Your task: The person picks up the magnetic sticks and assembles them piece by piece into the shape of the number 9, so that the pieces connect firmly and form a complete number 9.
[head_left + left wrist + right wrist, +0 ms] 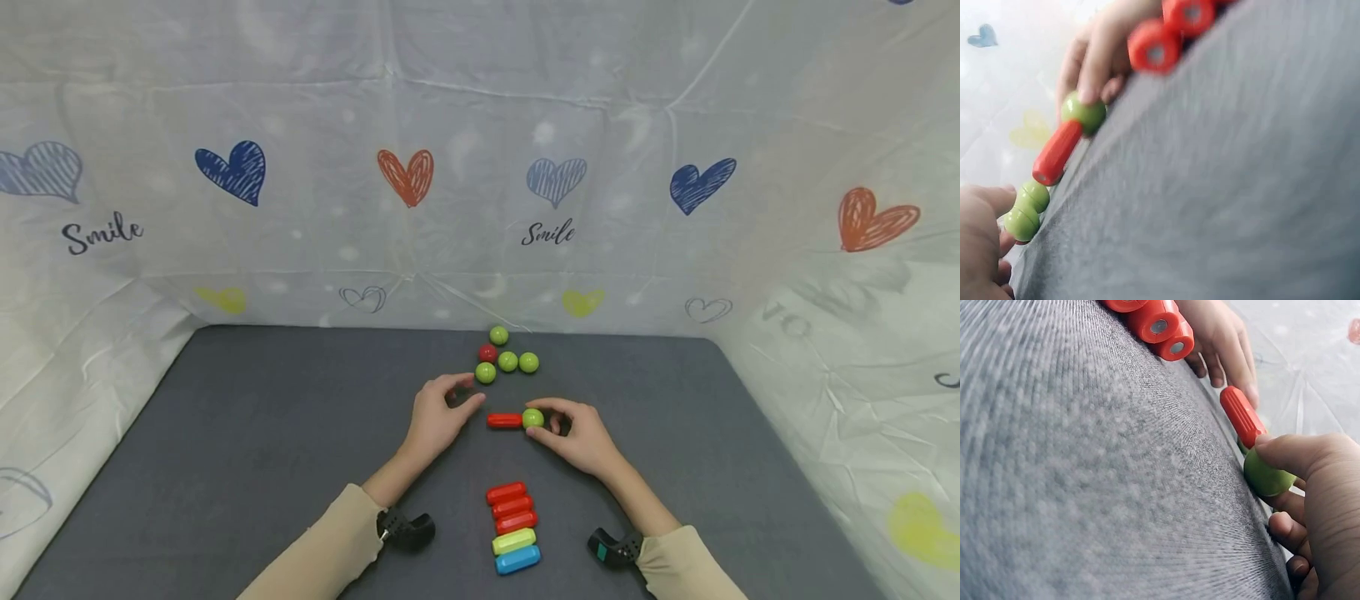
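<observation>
My right hand [581, 435] pinches a green ball [533, 418] between thumb and fingers. A red ribbed rod [505, 421] lies end-on against that ball, on its left side. The right wrist view shows the thumb on the green ball [1267, 474] right where the red rod [1242, 415] meets it. My left hand [438, 415] is left of the rod, thumb and fingers apart with nothing between them. Its fingertips are close to the nearest loose green ball [485, 372]. In the left wrist view, the rod [1058, 153] points from the held ball toward my left hand [982, 237].
Behind the hands, a red ball [487, 353] sits among several green balls [507, 362]. Nearer me, red rods [512, 507], a yellow-green rod [514, 541] and a blue rod [517, 559] form a column on the dark grey table [262, 450]. A printed sheet [472, 242] hangs behind.
</observation>
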`<action>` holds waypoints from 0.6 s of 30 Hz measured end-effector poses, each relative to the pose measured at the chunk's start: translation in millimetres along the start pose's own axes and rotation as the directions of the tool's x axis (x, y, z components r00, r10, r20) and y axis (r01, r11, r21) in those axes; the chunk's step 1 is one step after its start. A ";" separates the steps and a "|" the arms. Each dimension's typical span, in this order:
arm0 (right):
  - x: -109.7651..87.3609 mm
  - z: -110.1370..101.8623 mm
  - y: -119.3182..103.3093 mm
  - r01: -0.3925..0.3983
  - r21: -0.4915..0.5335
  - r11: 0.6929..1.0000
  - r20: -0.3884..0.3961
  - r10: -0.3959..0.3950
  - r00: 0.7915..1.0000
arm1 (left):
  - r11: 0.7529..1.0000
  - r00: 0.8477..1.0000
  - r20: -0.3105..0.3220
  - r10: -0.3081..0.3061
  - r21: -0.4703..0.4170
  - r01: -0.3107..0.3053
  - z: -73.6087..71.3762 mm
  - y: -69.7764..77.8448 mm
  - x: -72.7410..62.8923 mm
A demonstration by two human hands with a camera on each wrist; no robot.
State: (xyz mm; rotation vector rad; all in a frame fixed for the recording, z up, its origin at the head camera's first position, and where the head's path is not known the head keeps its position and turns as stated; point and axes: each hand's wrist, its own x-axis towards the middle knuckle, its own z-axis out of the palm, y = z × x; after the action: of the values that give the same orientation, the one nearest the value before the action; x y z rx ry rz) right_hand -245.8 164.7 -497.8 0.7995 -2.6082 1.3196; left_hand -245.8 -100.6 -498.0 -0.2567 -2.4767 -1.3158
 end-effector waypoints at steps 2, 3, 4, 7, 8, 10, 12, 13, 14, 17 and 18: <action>-0.9 0.2 -0.3 -0.006 0.002 1.000 0.001 0.006 1.000 | 1.000 1.000 -0.014 -0.022 0.007 0.022 1.9 -2.9 7.2; -1.3 0.4 -0.4 -0.009 0.003 1.000 0.003 0.009 1.000 | 0.999 0.999 -0.018 -0.032 0.012 0.033 3.1 -4.2 10.6; -1.3 0.6 -0.5 -0.010 0.003 1.000 0.005 0.010 1.000 | 0.999 0.999 -0.019 -0.046 0.017 0.046 4.3 -5.4 13.8; -1.2 1.3 -1.0 -0.016 0.006 1.000 0.016 0.016 1.000 | 0.995 0.997 -0.027 -0.079 0.052 0.080 8.1 -7.1 22.2; -1.0 1.4 -1.1 -0.018 0.005 1.000 0.018 0.018 1.000 | 0.994 0.996 -0.028 -0.088 0.067 0.089 9.2 -7.2 24.4; -0.6 1.5 -1.0 -0.017 0.007 1.000 0.020 0.017 1.000 | 0.991 0.995 -0.027 -0.099 0.093 0.101 11.3 -7.1 28.3; -0.6 0.9 -1.3 -0.020 0.007 1.000 0.019 0.020 1.000 | 0.988 0.994 -0.023 -0.106 0.108 0.108 13.1 -7.1 31.8; -0.6 0.6 -1.3 -0.019 0.008 1.000 0.018 0.019 1.000 | 0.987 0.994 -0.021 -0.109 0.113 0.111 13.8 -7.3 33.4; -0.5 0.2 -1.3 -0.019 0.008 1.000 0.017 0.019 1.000 | 0.987 0.994 -0.023 -0.108 0.116 0.109 14.5 -7.4 35.0; 0.0 -0.9 -1.5 -0.019 0.007 1.000 0.015 0.019 1.000 | 0.988 0.995 -0.029 -0.100 0.119 0.102 16.6 -8.4 40.1; 0.4 -1.1 -1.2 -0.018 0.007 1.000 0.014 0.018 1.000 | 0.988 0.995 -0.030 -0.098 0.119 0.101 17.1 -8.5 41.6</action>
State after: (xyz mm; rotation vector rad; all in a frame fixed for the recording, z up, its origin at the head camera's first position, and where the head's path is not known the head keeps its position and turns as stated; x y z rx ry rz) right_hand -245.6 164.8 -496.1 0.7912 -2.6286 1.3337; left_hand -290.4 -90.9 -498.3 -0.0889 -2.5659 -1.1940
